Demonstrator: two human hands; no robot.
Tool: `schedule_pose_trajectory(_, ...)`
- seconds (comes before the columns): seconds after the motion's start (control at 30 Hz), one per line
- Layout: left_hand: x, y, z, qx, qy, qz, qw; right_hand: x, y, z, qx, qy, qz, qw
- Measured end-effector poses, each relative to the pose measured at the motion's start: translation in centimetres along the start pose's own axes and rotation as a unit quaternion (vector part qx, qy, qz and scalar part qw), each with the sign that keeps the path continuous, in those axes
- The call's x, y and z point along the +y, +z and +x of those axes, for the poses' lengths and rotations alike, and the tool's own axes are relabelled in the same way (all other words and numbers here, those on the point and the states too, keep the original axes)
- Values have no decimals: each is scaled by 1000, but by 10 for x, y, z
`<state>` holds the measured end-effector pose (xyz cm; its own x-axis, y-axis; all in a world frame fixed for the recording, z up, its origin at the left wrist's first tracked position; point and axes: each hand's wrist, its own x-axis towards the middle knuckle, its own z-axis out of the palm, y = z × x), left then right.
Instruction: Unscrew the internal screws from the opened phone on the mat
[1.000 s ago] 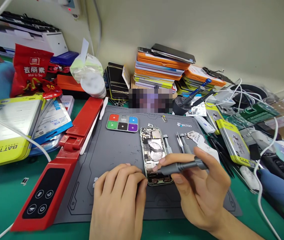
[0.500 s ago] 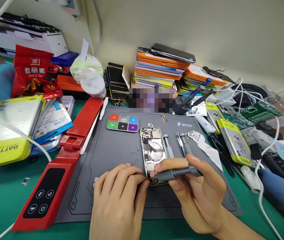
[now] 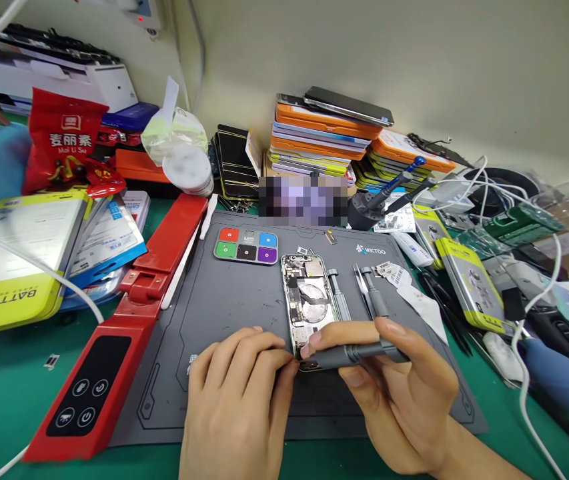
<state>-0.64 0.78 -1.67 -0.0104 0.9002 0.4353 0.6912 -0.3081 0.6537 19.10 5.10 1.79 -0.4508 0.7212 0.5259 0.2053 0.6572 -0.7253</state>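
An opened smartphone (image 3: 314, 300) lies on the grey mat, its circuit board and a round coil showing. My left hand (image 3: 241, 397) is closed, with thumb and forefinger pinched at the phone's lower left edge; the fingertips are partly hidden. In my right hand (image 3: 404, 393) is a dark grey screwdriver (image 3: 349, 353), held nearly level between thumb and fingers. Its front end is over the phone's bottom part, where the tip is hard to make out. Another grey screwdriver (image 3: 339, 293) lies right of the phone, and tweezers (image 3: 361, 287) rest beside a further one (image 3: 375, 300).
A colour-coded plate (image 3: 247, 252) lies on the mat (image 3: 244, 300) left of the phone. The folded red lamp (image 3: 109, 353) borders the mat's left side. A black tool holder (image 3: 364, 212) and stacked boxes (image 3: 319, 140) stand behind; white cables (image 3: 524, 393) run along the right.
My right hand has shifted very slightly right and down with the screwdriver. My left hand and the phone keep their places.
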Motion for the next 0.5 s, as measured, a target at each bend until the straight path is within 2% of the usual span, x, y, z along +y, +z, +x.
schedule_pose_trajectory(0.5, 0, -1, 1, -3, 13, 13, 1000, 2, 2, 0, 4, -7, -3, 1000)
